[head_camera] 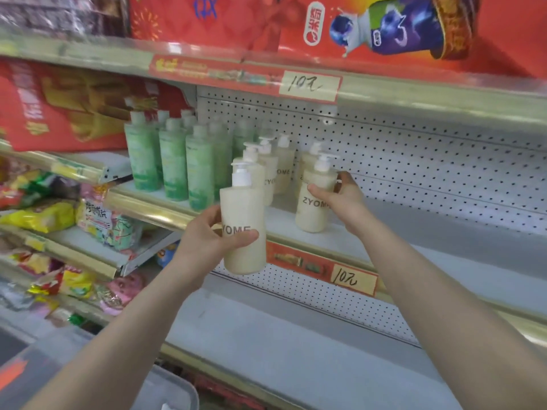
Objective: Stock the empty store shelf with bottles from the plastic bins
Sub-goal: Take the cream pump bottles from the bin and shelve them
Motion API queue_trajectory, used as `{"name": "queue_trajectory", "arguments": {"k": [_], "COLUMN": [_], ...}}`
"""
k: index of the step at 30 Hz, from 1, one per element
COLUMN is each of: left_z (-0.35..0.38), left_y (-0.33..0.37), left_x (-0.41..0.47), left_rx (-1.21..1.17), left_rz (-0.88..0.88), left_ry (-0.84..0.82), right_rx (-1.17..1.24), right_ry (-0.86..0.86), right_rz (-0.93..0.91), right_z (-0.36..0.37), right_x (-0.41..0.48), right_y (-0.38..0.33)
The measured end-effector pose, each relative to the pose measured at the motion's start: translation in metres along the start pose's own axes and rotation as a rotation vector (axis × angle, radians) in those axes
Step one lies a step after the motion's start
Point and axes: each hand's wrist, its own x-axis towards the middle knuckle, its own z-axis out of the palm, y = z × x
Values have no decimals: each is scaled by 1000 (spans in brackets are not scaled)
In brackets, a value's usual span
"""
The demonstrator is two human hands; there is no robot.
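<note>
Snack packets (44,216), red boxes (59,108), price tags (307,85)

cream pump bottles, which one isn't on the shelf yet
The cream pump bottle in the left hand, held in the air before the shelf. The others sit on the shelf, one gripped by the right hand.

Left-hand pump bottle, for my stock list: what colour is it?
Cream bottle, white pump; head view.

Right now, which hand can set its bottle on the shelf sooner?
Right. The right hand holds the far bottle upright over the shelf; the left hand holds the near bottle out before the front edge.
</note>
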Motion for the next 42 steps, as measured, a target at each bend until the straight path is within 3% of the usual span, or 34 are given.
{"name": "queue_trajectory", "arguments": {"k": [11,29,42], "left_z": [26,94,110], "left_y": [7,-11,-23], "left_x": [38,105,135], "left_rx": [78,196,381], "left_rz": [43,61,45], "left_ry": [-5,-41,-82], "right_rx": [-215,-180,-310], "right_ry": [-27,-156,-218], "right_rz": [-29,-165,-301], "right_z": [23,10,3], "right_x": [61,92,99], "right_y": [6,21,28]}}
